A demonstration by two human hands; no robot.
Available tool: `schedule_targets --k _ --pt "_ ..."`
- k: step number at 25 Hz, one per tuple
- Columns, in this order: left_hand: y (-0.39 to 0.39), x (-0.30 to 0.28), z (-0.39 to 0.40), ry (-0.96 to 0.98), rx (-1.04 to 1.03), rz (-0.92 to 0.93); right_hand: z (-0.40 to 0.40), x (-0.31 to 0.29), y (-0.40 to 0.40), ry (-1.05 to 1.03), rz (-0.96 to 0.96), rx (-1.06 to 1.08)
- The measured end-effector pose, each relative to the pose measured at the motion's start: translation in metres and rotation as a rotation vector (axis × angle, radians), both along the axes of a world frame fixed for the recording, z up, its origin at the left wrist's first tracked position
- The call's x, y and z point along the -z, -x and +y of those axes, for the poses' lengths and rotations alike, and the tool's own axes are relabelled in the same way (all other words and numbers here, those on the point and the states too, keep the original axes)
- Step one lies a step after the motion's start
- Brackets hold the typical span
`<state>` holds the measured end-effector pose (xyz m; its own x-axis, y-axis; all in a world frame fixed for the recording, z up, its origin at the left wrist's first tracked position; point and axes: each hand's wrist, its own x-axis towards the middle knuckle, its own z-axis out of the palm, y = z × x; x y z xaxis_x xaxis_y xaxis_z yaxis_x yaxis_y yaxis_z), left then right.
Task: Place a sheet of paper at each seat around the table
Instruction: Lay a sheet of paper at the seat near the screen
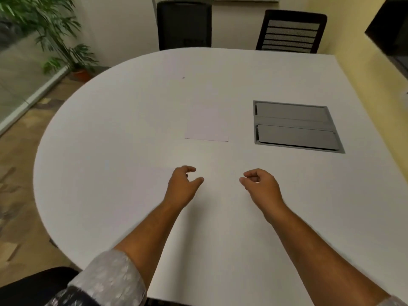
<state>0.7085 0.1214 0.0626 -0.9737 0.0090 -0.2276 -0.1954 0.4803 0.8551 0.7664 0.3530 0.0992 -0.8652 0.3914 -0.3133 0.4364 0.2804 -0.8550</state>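
One white sheet of paper (pixel 206 124) lies flat in the middle of the white table (pixel 110 133), ahead of both hands. A faint straight edge left of my left hand may be a second sheet (pixel 150 186); it is too pale to tell. My left hand (pixel 183 186) hovers over the near part of the table, its fingers loosely curled and thumb apart, holding nothing. My right hand (pixel 261 186) is level with it, to the right. Its fingers are curled in toward the thumb, with nothing visible between them.
A grey cable hatch (pixel 295 127) is set into the table right of the sheet. Two black chairs stand at the far side, one (pixel 184 25) solid-backed and one (pixel 291 32) mesh-backed. A potted plant (pixel 61 40) stands far left by a glass wall.
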Motion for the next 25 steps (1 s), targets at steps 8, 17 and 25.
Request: schedule_targets --k 8,17,25 --pt "0.142 0.088 -0.002 0.065 -0.011 0.062 -0.013 0.064 0.130 -0.011 -0.028 0.042" --pt "0.239 0.146 0.029 0.238 -0.431 0.156 0.004 0.138 0.186 -0.127 -0.021 0.024" --pt "0.271 0.162 0.039 0.442 -0.413 0.259 0.006 0.167 0.245 -0.126 0.006 0.025"
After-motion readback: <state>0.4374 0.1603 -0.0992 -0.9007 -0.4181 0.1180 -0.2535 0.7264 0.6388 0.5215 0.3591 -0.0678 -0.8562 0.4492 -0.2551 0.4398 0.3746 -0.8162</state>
